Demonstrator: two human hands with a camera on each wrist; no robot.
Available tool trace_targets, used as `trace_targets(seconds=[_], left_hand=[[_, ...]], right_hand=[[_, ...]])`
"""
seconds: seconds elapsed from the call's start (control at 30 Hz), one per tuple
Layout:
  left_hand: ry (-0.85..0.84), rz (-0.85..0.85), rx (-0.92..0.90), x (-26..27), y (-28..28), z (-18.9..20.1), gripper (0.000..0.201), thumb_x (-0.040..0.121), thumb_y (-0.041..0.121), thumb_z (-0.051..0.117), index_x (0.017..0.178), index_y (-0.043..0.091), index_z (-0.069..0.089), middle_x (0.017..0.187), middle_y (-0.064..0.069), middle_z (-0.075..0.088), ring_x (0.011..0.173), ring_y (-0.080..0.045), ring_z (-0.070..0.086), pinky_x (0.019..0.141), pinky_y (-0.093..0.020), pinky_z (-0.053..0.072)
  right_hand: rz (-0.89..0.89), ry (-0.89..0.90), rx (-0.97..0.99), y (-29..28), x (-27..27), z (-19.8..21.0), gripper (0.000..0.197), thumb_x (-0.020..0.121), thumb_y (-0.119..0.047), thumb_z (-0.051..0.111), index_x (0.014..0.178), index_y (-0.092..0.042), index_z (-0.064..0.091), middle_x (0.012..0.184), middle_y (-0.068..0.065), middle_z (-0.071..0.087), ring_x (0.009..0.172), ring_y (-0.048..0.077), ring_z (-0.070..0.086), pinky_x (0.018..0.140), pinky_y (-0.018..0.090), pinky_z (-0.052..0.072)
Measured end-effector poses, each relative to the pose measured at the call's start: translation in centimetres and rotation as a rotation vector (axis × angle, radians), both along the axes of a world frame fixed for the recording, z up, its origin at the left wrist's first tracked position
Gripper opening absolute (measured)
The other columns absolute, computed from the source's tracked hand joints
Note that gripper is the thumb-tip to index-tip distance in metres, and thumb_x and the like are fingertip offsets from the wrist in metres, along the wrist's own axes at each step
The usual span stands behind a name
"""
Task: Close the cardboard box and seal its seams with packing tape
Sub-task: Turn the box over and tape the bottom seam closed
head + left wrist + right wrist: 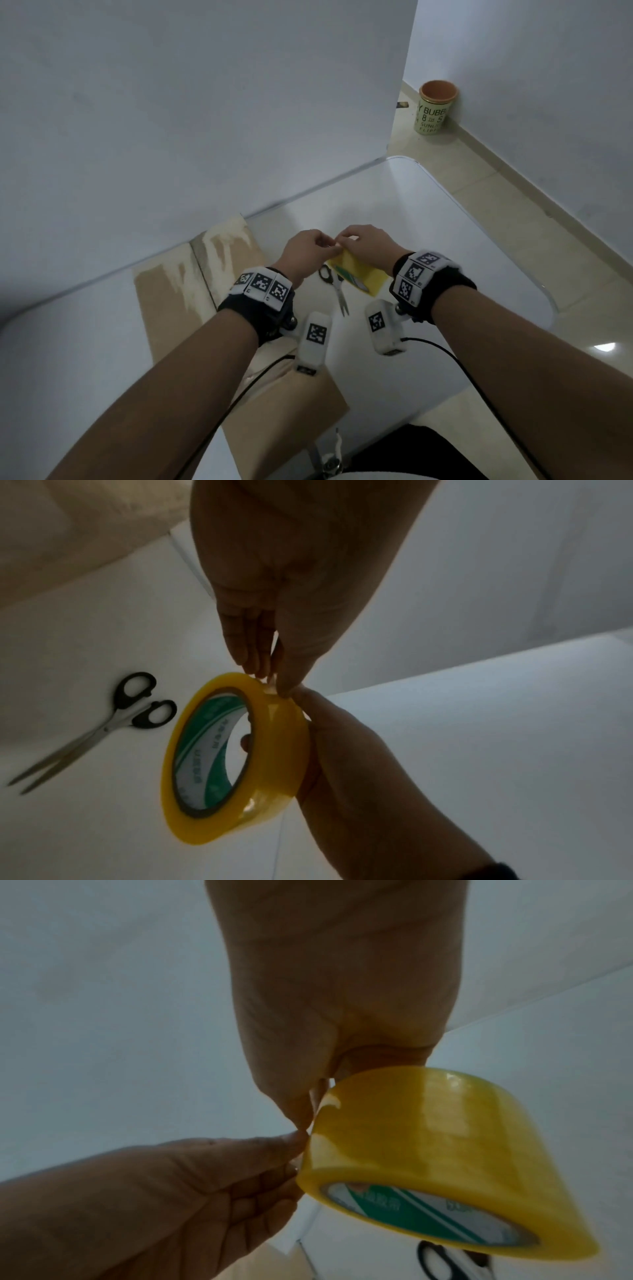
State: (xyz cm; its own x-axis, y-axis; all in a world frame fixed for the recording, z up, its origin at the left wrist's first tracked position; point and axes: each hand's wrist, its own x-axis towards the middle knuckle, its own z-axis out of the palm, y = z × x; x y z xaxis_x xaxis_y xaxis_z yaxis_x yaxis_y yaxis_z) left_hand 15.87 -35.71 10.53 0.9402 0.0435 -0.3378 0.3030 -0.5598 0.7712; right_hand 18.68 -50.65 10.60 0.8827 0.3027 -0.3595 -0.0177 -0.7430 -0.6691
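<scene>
Both hands hold the yellow tape roll [270,739] above the desk [445,240]: right hand [368,245] grips the roll, a finger through its core, while left hand [303,251] pinches at its outer layer. Cardboard box [178,308] lies on the desk left of the scissors [334,284].

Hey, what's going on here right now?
A person is holding a yellow roll of packing tape above a white table. The right hand grips the roll, with a finger through its core, while the left hand picks at the top of the roll, apparently hunting for the loose tape end. Scissors lie on the table just below. The cardboard box sits to the left with its flaps folded down, and no fresh tape strip is visible on it.
</scene>
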Motion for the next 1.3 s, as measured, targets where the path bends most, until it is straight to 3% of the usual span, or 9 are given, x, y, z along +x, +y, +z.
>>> trace_targets(seconds=[0.3, 0.4, 0.5, 0.7, 0.8, 0.87, 1.03, 1.17, 1.3], left_hand=[[0.048, 0.306, -0.574, -2.9, 7.2, 4.0, 0.012, 0.089, -0.001, 0.061, 0.082, 0.006, 0.067, 0.065, -0.002, 0.060, 0.057, -0.009, 0.052, 0.059, -0.015, 0.050], [-0.006, 0.345, -0.580, -4.4, 10.3, 4.8, 0.012, 0.091, -0.003, 0.059, 0.084, 0.004, 0.066, 0.067, -0.001, 0.065, 0.062, -0.008, 0.057, 0.061, -0.013, 0.053], [-0.122, 0.421, -0.472, -6.4, 14.1, 4.9, 0.010, 0.091, 0.004, 0.062, 0.082, 0.006, 0.065, 0.078, -0.005, 0.063, 0.069, -0.011, 0.057, 0.064, -0.015, 0.053], [-0.111, 0.482, -0.562, -10.8, 19.3, 6.2, 0.017, 0.097, 0.011, 0.054, 0.086, 0.004, 0.064, 0.073, -0.003, 0.057, 0.069, -0.013, 0.053, 0.069, -0.020, 0.049], [-0.093, 0.512, -0.558, -12.7, 20.6, 7.4, 0.031, 0.098, 0.028, 0.054, 0.096, 0.000, 0.066, 0.071, -0.001, 0.057, 0.068, -0.012, 0.054, 0.069, -0.020, 0.052], [-0.104, 0.481, -0.451, -13.8, 21.7, 7.7, 0.034, 0.093, 0.031, 0.061, 0.100, -0.001, 0.069, 0.075, -0.001, 0.057, 0.070, -0.012, 0.054, 0.070, -0.019, 0.052], [-0.188, 0.411, -0.295, -15.2, 23.8, 8.8, 0.012, 0.091, 0.014, 0.064, 0.096, 0.004, 0.068, 0.090, -0.006, 0.064, 0.059, -0.009, 0.057, 0.061, -0.016, 0.051], [-0.302, 0.158, -0.148, -14.9, 23.6, 10.9, 0.011, 0.091, 0.010, 0.062, 0.092, 0.001, 0.066, 0.088, -0.007, 0.071, 0.065, -0.011, 0.065, 0.065, -0.018, 0.054], [-0.187, -0.219, 0.144, -14.6, 24.4, 13.2, 0.005, 0.088, 0.012, 0.065, 0.087, 0.011, 0.070, 0.084, 0.000, 0.073, 0.079, -0.010, 0.068, 0.078, -0.018, 0.053]], right_hand=[[0.145, -0.176, -0.018, 6.6, -0.5, 4.9, 0.034, 0.093, -0.042, 0.053, 0.112, -0.017, 0.066, 0.120, 0.003, 0.065, 0.110, 0.021, 0.059, 0.082, 0.024, 0.038], [0.196, -0.179, -0.071, 9.4, -1.4, 6.8, 0.050, 0.091, -0.052, 0.052, 0.084, -0.005, 0.068, 0.087, 0.014, 0.067, 0.085, 0.025, 0.062, 0.068, 0.030, 0.043], [0.188, -0.123, -0.119, 12.3, -2.5, 8.3, 0.059, 0.090, -0.059, 0.049, 0.055, -0.012, 0.039, 0.056, 0.003, 0.041, 0.053, 0.016, 0.042, 0.048, 0.027, 0.028], [0.315, -0.122, -0.105, 16.9, -5.4, 9.5, 0.060, 0.092, -0.058, 0.047, 0.061, -0.006, 0.048, 0.063, 0.005, 0.043, 0.059, 0.018, 0.043, 0.052, 0.027, 0.028], [0.323, -0.123, -0.044, 18.6, -6.8, 9.4, 0.064, 0.091, -0.053, 0.052, 0.099, 0.009, 0.064, 0.083, 0.017, 0.057, 0.076, 0.024, 0.053, 0.064, 0.032, 0.039], [0.317, -0.138, -0.022, 19.6, -7.7, 9.6, 0.062, 0.090, -0.052, 0.054, 0.107, 0.007, 0.064, 0.092, 0.019, 0.064, 0.079, 0.023, 0.056, 0.063, 0.031, 0.041], [0.289, 0.004, 0.124, 20.4, -9.5, 9.5, 0.040, 0.091, -0.043, 0.059, 0.070, -0.010, 0.050, 0.067, -0.001, 0.045, 0.064, 0.014, 0.046, 0.056, 0.023, 0.033], [0.322, 0.211, 0.142, 20.3, -10.8, 9.4, 0.053, 0.096, -0.051, 0.044, 0.102, -0.004, 0.067, 0.099, 0.010, 0.071, 0.099, 0.023, 0.065, 0.091, 0.036, 0.048], [0.138, 0.106, 0.244, 20.9, -10.6, 9.6, 0.041, 0.100, -0.036, 0.037, 0.102, -0.005, 0.065, 0.106, 0.010, 0.070, 0.100, 0.024, 0.064, 0.087, 0.034, 0.048]])
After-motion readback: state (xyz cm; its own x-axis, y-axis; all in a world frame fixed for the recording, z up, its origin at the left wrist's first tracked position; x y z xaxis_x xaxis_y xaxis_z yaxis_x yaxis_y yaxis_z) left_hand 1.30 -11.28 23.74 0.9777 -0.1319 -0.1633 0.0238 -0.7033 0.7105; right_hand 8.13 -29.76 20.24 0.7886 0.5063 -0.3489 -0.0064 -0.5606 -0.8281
